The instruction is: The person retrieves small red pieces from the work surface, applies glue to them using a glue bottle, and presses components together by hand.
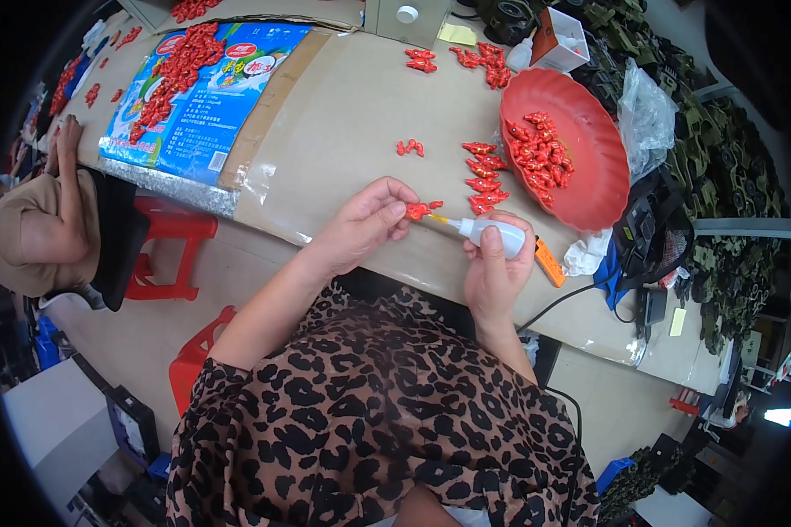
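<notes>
Between thumb and fingers, my left hand (371,220) pinches a small red figurine (420,210) with gold specks. My right hand (497,269) grips a white squeeze bottle (494,234) lying almost level. Its thin yellowish nozzle points left, with the tip at or very close to the figurine. Just beyond the bottle, several like red figurines (484,179) lie in a column on the table. A few red pieces (410,147) sit farther off, ahead of my left hand. At the right, a red scalloped bowl (580,189) holds a heap of red pieces (543,158).
An orange tool (549,262) and crumpled white tissue (586,255) lie right of my right hand. A blue printed cardboard sheet (211,123) carries a red pile at the left. Another person (39,233) sits at the table's far left. A clear plastic bag (647,120) stands behind the bowl.
</notes>
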